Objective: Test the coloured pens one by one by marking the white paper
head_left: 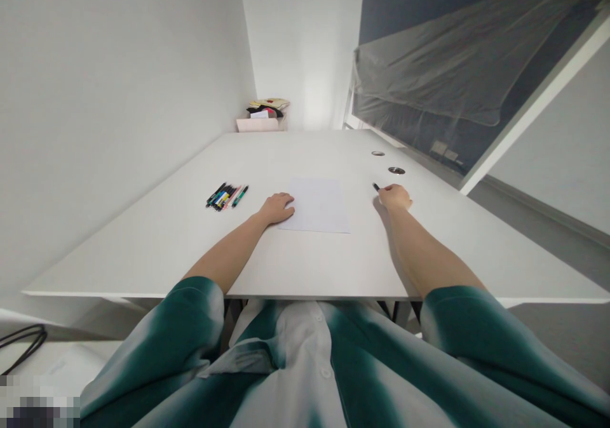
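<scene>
A blank white sheet of paper [318,204] lies flat in the middle of the white table [305,256]. My left hand [277,207] rests on the table with its fingers stretched onto the paper's left edge. Right of the sheet, my right hand [394,196] is closed around a dark pen [376,187] whose tip sticks out to the left, just above the tabletop. A row of several coloured pens [226,196] lies on the table to the left of my left hand.
Two round cable holes [396,170] sit in the table at the far right. A box with bags and cloth [264,115] stands at the far end by the wall. A dark panel under plastic film [452,66] leans on the right. Black cables [21,342] lie on the floor at the left.
</scene>
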Available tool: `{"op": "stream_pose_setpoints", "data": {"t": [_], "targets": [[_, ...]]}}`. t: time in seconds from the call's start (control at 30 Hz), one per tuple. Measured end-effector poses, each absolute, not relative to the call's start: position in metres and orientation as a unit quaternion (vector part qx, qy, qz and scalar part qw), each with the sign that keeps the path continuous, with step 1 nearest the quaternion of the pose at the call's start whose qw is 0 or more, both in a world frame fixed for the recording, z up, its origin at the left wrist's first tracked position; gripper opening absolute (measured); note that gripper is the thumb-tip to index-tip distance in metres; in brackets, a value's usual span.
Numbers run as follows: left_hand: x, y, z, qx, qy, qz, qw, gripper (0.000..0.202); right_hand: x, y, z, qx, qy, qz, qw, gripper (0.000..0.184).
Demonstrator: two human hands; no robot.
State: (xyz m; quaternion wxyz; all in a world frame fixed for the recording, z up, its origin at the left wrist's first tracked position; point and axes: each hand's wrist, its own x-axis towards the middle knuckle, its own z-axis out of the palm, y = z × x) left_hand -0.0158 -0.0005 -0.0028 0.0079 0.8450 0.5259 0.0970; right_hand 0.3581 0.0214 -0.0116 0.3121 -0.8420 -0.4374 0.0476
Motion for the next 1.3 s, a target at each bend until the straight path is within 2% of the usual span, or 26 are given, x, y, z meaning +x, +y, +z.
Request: {"op": "stream_pose_setpoints", "data": {"t": [0.13,0.27,0.47,0.6,1.03,1.3], "targets": [[-0.016,0.0,-0.003,0.844,0.527,0.101,0.011,0.046,0.345,0.016,-0.004,-0.814,-0.484,0.013,0.322,0.027],[-0.016,0.0,-0.004,0.841,0.531,0.103,0.011,0.046,0.316,0.011,0.001,-0.717,-0.628,-0.005,0.303,0.033],[-0.016,0.005,-0.007,0.832,0.546,0.099,-0.003,0.045,0.268,0.006,-0.01,-0.589,-0.779,0.014,0.216,0.045],[-0.016,0.007,-0.009,0.821,0.561,0.104,-0.008,0.044,0.261,0.005,-0.015,-0.572,-0.806,0.015,0.152,0.036],[-0.016,0.007,-0.01,0.824,0.557,0.102,-0.006,0.043,0.264,0.003,-0.011,-0.572,-0.806,0.029,0.148,0.038],[-0.025,0.009,-0.008,0.75,0.636,0.179,-0.03,0.044,0.268,0.011,-0.019,-0.58,-0.786,0.054,0.208,0.042]]}}
